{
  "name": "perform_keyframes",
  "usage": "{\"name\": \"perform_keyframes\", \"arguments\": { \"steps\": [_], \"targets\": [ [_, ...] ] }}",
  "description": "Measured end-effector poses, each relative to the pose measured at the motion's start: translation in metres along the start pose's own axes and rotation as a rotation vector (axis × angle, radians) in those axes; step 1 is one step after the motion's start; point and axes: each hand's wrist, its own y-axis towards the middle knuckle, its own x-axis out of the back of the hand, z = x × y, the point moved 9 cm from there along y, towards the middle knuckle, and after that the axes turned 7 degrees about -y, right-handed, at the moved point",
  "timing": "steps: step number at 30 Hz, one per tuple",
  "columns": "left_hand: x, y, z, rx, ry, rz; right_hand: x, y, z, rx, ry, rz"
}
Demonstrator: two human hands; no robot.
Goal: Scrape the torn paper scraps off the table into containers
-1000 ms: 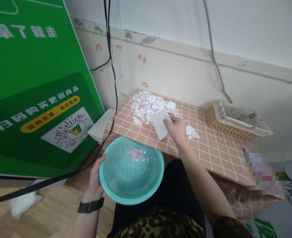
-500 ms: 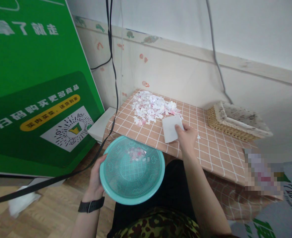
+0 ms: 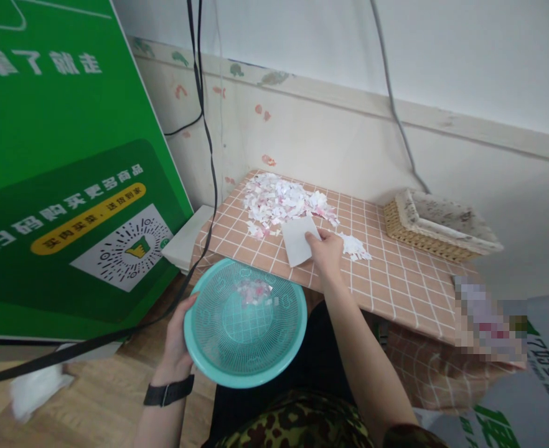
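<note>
My left hand (image 3: 180, 333) grips the left rim of a round turquoise plastic colander (image 3: 249, 367), holding it just below the table's front edge. A few pink and white paper scraps lie inside it. In my right hand (image 3: 325, 249) is a flat white card (image 3: 299, 241), pinched by its right edge and held low at the tabletop. Beyond the card spreads a heap of torn paper scraps (image 3: 279, 199), white with some pink. Just right of my right hand lies a smaller patch of white scraps (image 3: 356, 247).
The table wears a brown checked cloth (image 3: 396, 286). A lined wicker basket (image 3: 436, 233) sits at its right rear. A tall green panel (image 3: 69, 149) stands on the left, and a black strap (image 3: 215, 193) hangs in front of it. A white bag (image 3: 38, 389) lies on the floor.
My right hand and the card have moved left, nearer the colander side. The small patch of scraps right of the hand now shows. My left hand still holds the colander.
</note>
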Motion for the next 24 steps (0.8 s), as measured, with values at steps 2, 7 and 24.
{"name": "perform_keyframes", "arguments": {
  "steps": [2,7,24],
  "targets": [
    [-0.002,-0.001,0.001,0.014,-0.003,0.006,0.007,0.001,-0.014,-0.042,0.053,0.009],
    [-0.006,-0.003,0.003,0.028,0.012,0.017,0.017,0.005,-0.031,-0.077,0.2,-0.021],
    [-0.004,-0.003,0.008,0.055,0.04,-0.014,0.018,0.013,-0.03,-0.065,0.148,0.11]
  ]
}}
